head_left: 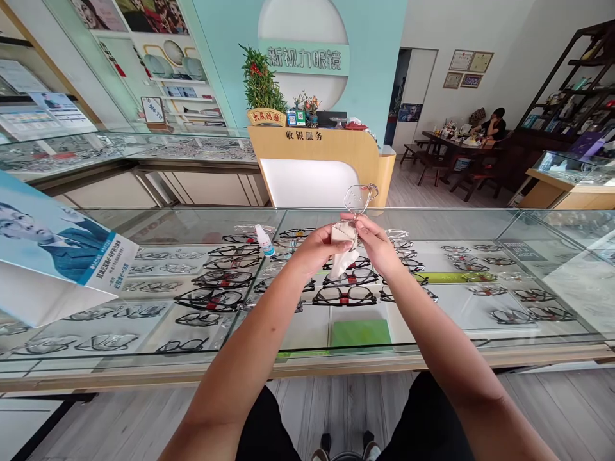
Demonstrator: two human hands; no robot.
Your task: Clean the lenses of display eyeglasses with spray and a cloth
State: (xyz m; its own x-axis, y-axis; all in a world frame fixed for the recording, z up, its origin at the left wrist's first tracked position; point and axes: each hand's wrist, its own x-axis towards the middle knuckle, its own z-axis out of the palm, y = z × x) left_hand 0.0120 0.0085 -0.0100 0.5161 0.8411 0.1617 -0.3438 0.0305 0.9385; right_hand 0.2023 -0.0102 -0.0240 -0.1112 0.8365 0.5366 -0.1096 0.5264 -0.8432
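Above the glass surface (461,224), the left hand (319,248) pinches a pale cloth (342,235), seemingly around one lens, while the right hand (377,243), its grip closed near the bridge, holds the glasses (356,200) endwise, free lens upward and away.

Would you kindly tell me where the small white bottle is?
In the head view, the small white bottle is on the glass counter, left of the left hand.

The cloth (341,232) is off-white with a darker edge, the bottle (264,239) white with a blue label, the sign (304,58) mint with grey lettering, the plant (262,86) green with red touches, the trousers (264,430) black, and the floor (346,400) grey with streaky wood grain.
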